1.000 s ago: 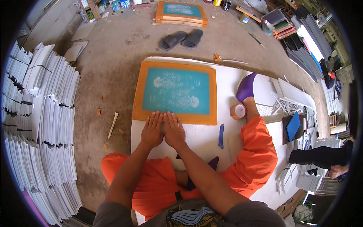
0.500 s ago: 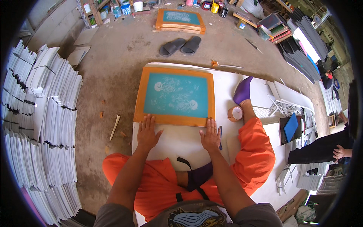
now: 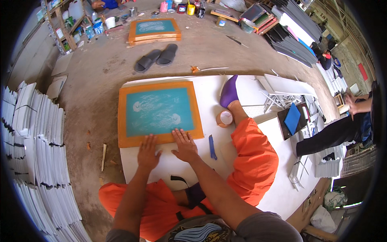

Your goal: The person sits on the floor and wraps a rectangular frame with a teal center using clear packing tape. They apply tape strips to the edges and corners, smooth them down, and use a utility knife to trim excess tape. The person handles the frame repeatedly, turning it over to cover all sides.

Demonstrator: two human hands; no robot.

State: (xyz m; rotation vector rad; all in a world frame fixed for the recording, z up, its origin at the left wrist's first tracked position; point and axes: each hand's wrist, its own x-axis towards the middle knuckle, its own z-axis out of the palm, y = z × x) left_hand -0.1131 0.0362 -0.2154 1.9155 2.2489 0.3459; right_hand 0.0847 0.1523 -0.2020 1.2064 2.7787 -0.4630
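An orange-framed silkscreen (image 3: pixel 161 113) with teal mesh and pale printed figures lies flat on a white board (image 3: pixel 161 161). My left hand (image 3: pixel 148 154) rests with its fingers stretched out on the frame's near edge. Close beside it, my right hand (image 3: pixel 185 146) lies flat, its fingertips reaching over the near edge onto the teal mesh. Neither hand grasps anything. To the right of my right hand lies a blue box cutter (image 3: pixel 212 147). A roll of tape (image 3: pixel 225 118) stands by my purple-socked foot (image 3: pixel 229 90).
Stacks of white sheets (image 3: pixel 48 161) line the left side. Grey slippers (image 3: pixel 156 57) and another stack of framed screens (image 3: pixel 155 31) lie on the floor ahead. A blue panel (image 3: pixel 292 121) sits right, near another person's dark-clad leg (image 3: pixel 326 137). Paint containers (image 3: pixel 181 8) stand far ahead.
My view has turned right. My right hand has slid left along the frame's near edge, closer to my left hand, uncovering the box cutter. The other person's hands have risen.
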